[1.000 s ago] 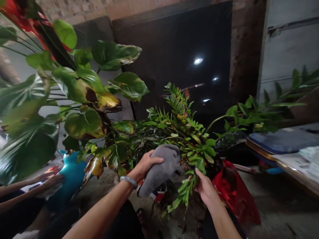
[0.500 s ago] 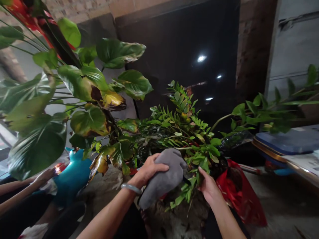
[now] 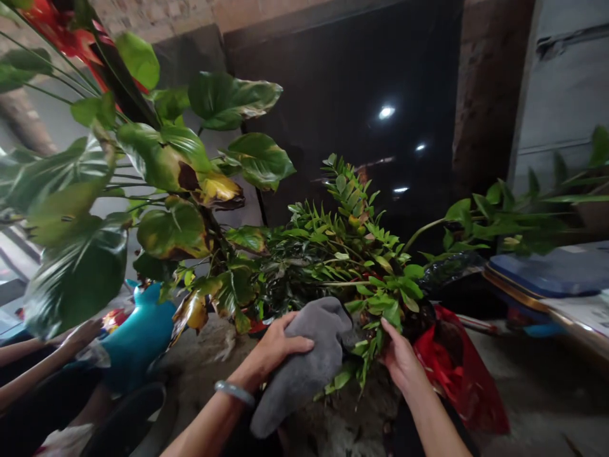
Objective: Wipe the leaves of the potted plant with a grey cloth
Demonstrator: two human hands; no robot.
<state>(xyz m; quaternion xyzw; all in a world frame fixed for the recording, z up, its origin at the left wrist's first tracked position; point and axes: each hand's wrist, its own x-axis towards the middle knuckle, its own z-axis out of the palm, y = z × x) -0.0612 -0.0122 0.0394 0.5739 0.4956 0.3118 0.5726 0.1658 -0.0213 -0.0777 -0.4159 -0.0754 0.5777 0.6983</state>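
Note:
My left hand [image 3: 285,343], with a pale bangle at the wrist, is closed on a grey cloth [image 3: 316,352] that drapes down toward me. The cloth's far edge lies beside the lower leaves of a bushy green plant [image 3: 352,254]. On the other side, my right hand [image 3: 397,355] pinches a hanging leafy stem [image 3: 373,352] of this plant between thumb and fingers. The fingertips are partly hidden by leaves.
A tall broad-leaved plant [image 3: 166,228] with browned leaves stands at left. Behind it are a teal container [image 3: 143,330] and another person's hand [image 3: 83,336]. A red plastic bag [image 3: 466,374] lies at right, near a stack of flat boxes [image 3: 547,273]. A dark panel [image 3: 333,95] rises behind.
My left hand has drawn the cloth down and slightly left, toward me. My right hand stays nearly in place at the stem. The view has shifted slightly.

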